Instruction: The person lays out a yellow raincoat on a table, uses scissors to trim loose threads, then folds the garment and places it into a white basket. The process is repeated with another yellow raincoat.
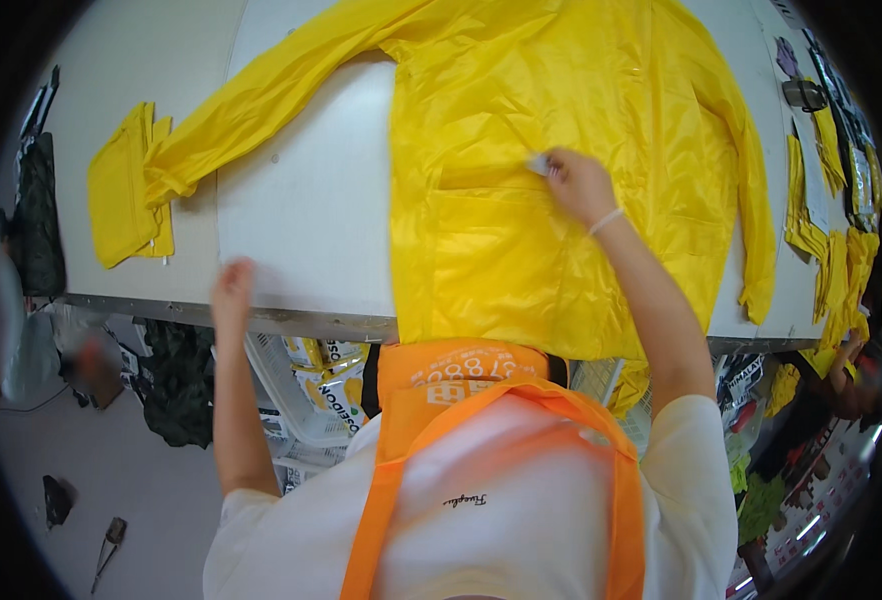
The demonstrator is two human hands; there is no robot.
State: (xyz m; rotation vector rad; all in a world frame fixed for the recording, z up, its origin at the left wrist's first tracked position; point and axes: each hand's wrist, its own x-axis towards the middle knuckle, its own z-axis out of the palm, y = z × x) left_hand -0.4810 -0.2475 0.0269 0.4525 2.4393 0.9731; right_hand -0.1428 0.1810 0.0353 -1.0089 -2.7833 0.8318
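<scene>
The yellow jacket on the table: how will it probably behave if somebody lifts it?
The yellow jacket is probably floppy, since its front wrinkles and its sleeve lies limp. The cloth may be slippery, because it shines. It seems light for its spread on the table, as it looks thin.

On the tabletop point(111, 70) before me lies a jacket point(521, 260), a folded garment point(119, 205) by its left-hand cuff; below the near edge, packages point(339, 392) sit in a basket point(268, 375).
</scene>
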